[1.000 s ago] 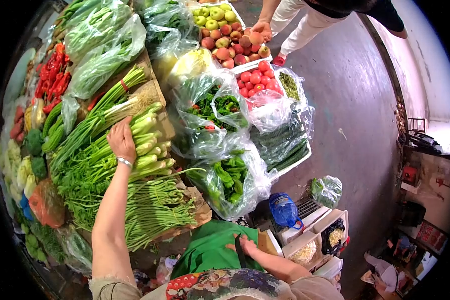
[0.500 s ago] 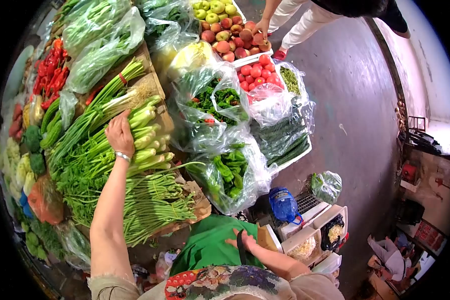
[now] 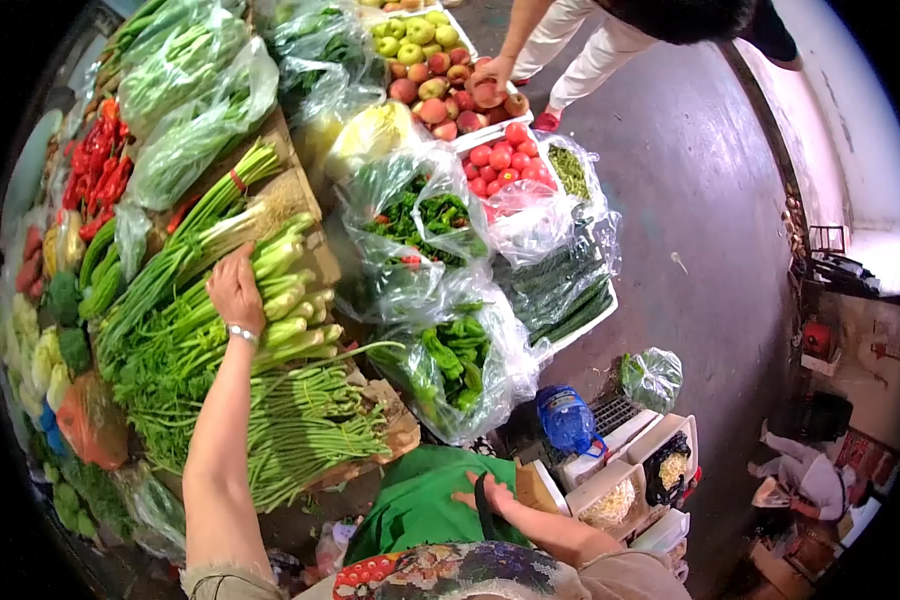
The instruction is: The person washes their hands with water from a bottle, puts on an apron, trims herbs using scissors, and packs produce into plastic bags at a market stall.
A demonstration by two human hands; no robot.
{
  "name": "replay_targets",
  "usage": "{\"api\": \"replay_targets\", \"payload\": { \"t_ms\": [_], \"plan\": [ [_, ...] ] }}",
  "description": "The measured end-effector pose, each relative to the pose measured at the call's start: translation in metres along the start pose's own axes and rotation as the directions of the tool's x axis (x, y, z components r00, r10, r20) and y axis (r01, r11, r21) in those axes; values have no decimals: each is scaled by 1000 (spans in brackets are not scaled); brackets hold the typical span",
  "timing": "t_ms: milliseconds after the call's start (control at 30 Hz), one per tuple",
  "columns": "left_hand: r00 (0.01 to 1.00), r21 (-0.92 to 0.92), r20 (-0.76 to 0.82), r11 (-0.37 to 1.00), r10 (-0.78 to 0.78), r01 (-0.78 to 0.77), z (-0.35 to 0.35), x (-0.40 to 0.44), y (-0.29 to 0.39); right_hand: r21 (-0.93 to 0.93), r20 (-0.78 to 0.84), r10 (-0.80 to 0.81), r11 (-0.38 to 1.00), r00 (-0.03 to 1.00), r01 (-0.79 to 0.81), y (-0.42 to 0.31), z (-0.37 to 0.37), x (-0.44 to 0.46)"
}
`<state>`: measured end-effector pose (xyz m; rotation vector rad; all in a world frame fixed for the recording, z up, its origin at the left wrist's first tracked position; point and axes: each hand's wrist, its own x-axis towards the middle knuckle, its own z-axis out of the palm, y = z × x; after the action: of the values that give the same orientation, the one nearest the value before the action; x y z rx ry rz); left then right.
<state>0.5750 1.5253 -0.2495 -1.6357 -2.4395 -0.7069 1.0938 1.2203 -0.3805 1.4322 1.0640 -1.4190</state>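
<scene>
My left hand (image 3: 236,292) rests on the celery (image 3: 288,300), near the thick pale stalks; its fingertips are partly hidden, and a bracelet circles the wrist. Spring onions (image 3: 195,240) tied with a red band lie just above it, and long green beans (image 3: 315,425) are below. My right hand (image 3: 488,492) lies with fingers spread on the green apron (image 3: 405,500) at my waist, beside a black strap, holding nothing.
Bagged green peppers (image 3: 455,355), cucumbers (image 3: 570,310), tomatoes (image 3: 505,160) and peaches (image 3: 440,88) stand ahead. A person (image 3: 580,45) bends over the peaches. A blue bottle (image 3: 567,418) and white bins (image 3: 610,490) are at right. Another person (image 3: 805,475) is at far right.
My left hand stays on the celery and my right hand on the apron. The person's hand at the peaches has shifted along the tray. The person at lower right shows more fully.
</scene>
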Motion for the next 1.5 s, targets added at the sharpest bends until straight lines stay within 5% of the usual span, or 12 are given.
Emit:
{"api": "replay_targets", "payload": {
  "t_ms": [700,833,1000,1500],
  "plan": [
    [1000,-1,2,1000,7,-7,-1,2,2,-132,60,-104,985,993,111,-49,-56,-77],
    [1000,4,7,1000,8,-8,-2,1,2,5,-13,-2,1000,1000,2,23,27,35],
    [1000,7,14,1000,6,-7,-1,-1,0,-134,52,-90,986,995,96,-49,-54,-80],
    [1000,18,10,1000,10,-10,0,0,-2,-142,80,-50,988,996,61,-47,-52,-73]
  ]
}}
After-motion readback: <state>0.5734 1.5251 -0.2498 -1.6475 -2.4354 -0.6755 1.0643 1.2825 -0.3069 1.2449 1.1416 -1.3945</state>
